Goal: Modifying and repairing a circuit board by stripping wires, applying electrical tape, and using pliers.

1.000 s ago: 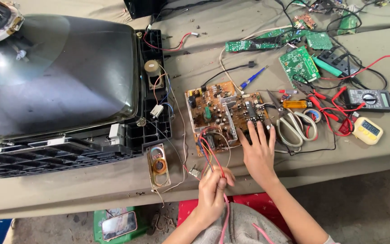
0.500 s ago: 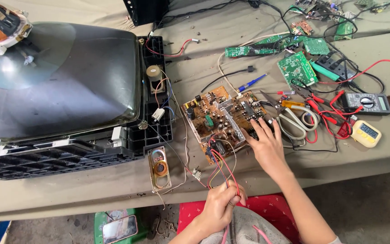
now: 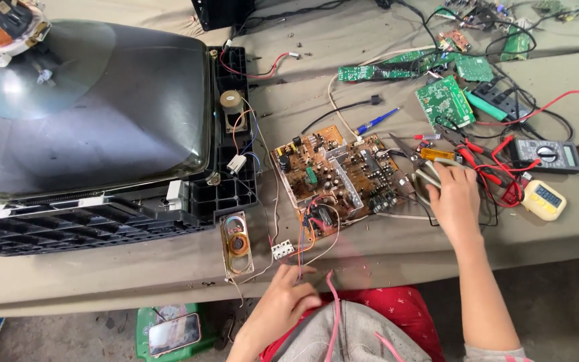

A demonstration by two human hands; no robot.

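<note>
Head view: right hand [image 3: 454,191] on pliers [image 3: 423,175] beside circuit board [image 3: 333,175].

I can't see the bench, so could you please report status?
Left hand pinching red wires. Right hand on scissors. Brown circuit board between.

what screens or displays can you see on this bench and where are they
Black multimeter with grey display: far right, among red leads.
Small yellow meter with blue screen: right edge, beside the right hand.
Smartphone with dark glass screen: below the table, on a green tray.
</note>
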